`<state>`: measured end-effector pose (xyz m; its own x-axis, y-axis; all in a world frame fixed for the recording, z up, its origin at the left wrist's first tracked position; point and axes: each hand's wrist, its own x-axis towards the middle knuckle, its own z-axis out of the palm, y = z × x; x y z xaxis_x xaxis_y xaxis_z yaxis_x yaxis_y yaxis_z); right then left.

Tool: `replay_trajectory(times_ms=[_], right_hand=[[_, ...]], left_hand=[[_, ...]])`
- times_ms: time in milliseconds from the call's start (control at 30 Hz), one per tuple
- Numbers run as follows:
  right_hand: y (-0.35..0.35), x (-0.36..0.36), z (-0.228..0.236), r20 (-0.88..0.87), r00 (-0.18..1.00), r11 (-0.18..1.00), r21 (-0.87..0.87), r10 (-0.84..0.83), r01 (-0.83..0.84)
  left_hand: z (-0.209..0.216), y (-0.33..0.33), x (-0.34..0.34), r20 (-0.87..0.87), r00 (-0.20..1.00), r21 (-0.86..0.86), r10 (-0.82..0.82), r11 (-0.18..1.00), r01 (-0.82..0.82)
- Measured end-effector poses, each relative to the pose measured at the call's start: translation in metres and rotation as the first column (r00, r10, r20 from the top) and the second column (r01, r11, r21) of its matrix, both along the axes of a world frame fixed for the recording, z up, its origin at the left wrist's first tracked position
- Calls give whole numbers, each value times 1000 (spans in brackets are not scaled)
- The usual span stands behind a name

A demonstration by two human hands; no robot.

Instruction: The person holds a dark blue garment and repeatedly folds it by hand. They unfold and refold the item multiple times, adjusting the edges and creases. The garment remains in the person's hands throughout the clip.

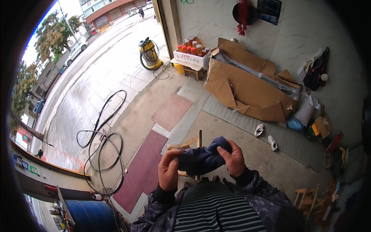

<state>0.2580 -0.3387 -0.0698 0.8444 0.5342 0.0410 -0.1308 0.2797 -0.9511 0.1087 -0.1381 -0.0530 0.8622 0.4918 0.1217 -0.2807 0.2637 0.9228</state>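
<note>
A dark navy cloth (199, 160), bunched and creased, is stretched between my two hands in front of my striped shirt. My left hand (169, 170) pinches its left end with thumb and curled fingers. At the other end, my right hand (233, 157) grips the bunched fabric, its thumb pressed on top. Whether the cloth is a garment or a rag cannot be made out. Below it, pieces of a light wooden frame (181, 146) show, partly hidden by the cloth and my hands.
A purple-red mat (141, 170) lies left of me, with a coiled black hose (123, 145) beyond. A yellow-black vacuum cleaner (149, 54) stands outside. Ahead are a white box (191, 58) of jars and a large cardboard box (251, 89). White shoes (272, 143) lie right; a blue barrel (91, 215) stands lower left.
</note>
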Motion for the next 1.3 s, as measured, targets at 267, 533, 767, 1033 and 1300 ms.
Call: replay_trajectory(times_ms=[267, 533, 767, 1033, 1300], right_hand=[[18, -17, 26, 352, 835, 905, -114, 423, -411], [13, -5, 19, 470, 572, 735, -334, 672, -590], [2, -10, 6, 354, 788, 861, -135, 504, -490], [9, -3, -29, 108, 788, 773, -316, 606, -550], [20, -16, -23, 344, 839, 875, -396, 422, -278]], left_hand=[[-14, -28, 20, -49, 959, 123, -280, 951, 284], [-18, -21, 21, -179, 978, 133, -103, 983, 128], [-18, -13, 24, -154, 985, 228, 75, 973, -39], [10, -3, 24, -47, 998, -225, -30, 974, 18], [2, -13, 30, 163, 972, -331, -172, 918, 218]])
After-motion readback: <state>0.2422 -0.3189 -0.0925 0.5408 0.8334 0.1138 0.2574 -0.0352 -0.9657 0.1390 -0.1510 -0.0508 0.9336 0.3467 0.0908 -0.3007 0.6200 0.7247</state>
